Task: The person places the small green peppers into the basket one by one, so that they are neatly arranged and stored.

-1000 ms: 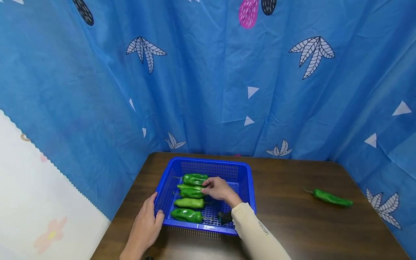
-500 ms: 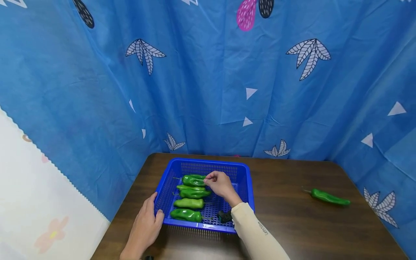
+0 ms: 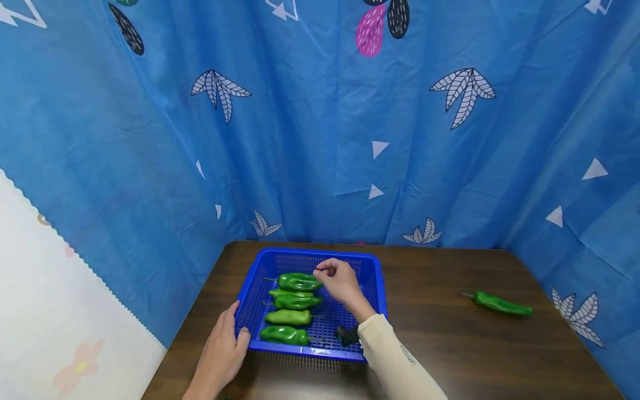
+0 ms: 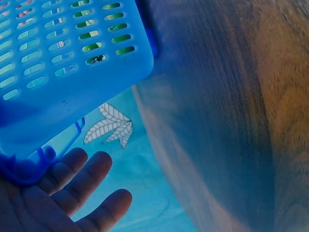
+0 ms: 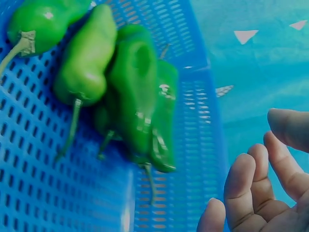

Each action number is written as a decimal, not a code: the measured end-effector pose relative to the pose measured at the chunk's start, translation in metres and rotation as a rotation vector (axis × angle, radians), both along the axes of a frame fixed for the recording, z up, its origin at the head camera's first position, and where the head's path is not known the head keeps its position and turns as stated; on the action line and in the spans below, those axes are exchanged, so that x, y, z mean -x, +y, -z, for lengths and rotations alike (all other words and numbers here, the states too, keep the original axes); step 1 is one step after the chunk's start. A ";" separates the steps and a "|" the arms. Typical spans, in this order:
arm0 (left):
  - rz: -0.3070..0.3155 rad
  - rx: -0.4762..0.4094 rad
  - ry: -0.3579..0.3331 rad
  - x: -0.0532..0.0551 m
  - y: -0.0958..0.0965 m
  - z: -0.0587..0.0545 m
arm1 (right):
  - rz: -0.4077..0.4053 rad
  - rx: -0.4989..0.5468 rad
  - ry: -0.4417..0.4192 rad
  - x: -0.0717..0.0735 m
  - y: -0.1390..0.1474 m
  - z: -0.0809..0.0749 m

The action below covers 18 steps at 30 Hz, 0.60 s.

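A blue plastic basket with slotted walls stands on the table. Several green peppers lie across it in a stack of rows, stems showing; the dark pepper is farthest back, the light green pepper nearer the front. My left hand grips the basket's left rim by the front corner, its fingers below the rim in the left wrist view. Over the basket, my right hand hovers by the right end of the back pepper. In the right wrist view its fingers are loosely bent, apart from the peppers, holding nothing.
One long green pepper lies alone on the right of the brown wooden table. A blue patterned curtain hangs behind the table. A small black device shows beside my right wrist.
My right hand has left the middle peppers and shifted slightly back, its fingertips coming off them. The left hand keeps its place on the rim. The head view has tilted and turned slightly.
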<state>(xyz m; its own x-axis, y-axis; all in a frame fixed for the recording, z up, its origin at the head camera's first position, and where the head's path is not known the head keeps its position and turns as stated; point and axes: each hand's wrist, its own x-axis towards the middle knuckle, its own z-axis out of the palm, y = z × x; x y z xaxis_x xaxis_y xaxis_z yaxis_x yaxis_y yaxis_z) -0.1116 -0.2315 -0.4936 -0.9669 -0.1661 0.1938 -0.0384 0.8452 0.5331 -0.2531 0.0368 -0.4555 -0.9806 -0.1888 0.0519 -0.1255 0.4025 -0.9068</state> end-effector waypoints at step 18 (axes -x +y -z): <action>0.004 0.001 0.000 0.000 -0.001 0.002 | 0.110 0.069 0.068 -0.009 0.033 -0.040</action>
<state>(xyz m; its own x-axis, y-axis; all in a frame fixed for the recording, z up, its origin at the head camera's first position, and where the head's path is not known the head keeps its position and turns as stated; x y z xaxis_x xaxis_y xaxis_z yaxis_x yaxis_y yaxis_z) -0.1120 -0.2328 -0.4959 -0.9676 -0.1621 0.1937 -0.0351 0.8457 0.5325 -0.2441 0.0700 -0.4154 -0.9891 -0.0739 0.1276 -0.1456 0.3539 -0.9239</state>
